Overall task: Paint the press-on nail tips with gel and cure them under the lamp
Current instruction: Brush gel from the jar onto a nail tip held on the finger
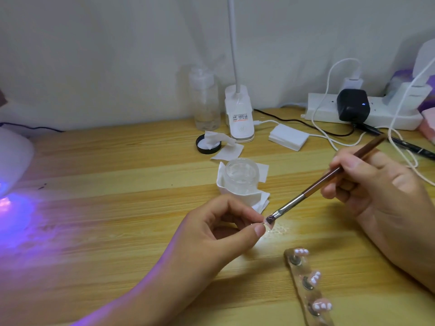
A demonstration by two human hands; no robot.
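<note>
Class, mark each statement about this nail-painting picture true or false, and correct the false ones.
1. The right hand holds the brush. True.
2. The brush tip touches the nail tip pinched by the left hand. True.
3. The curing lamp stands at the right, switched off. False: it sits at the left edge, glowing purple.
4. The black lid is on the glass jar. False: it lies on the table behind the open jar.

Pale nail tip (267, 223) against brush (329, 177) bristles, lamp (14, 158) glowing violet
</note>
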